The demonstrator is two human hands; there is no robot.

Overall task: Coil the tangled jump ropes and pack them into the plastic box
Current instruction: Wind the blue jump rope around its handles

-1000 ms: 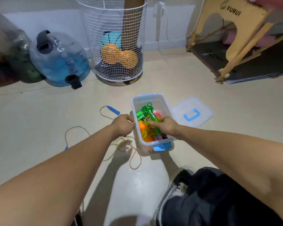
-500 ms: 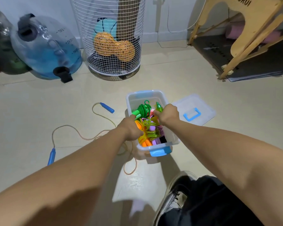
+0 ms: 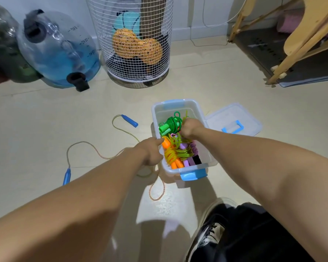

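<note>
Both hands reach into the plastic box of coiled ropes; 1 blue-handled rope sprawls on the floor.

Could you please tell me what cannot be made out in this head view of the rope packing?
- Right hand grip: its back faces the camera, hiding the fingers inside the plastic box.
- Left hand fingers: curled out of sight at the box wall; a hold cannot be confirmed.
- Blue-handled rope: its middle passes behind the left forearm.
- Wire basket: top cut off by the frame edge.
</note>
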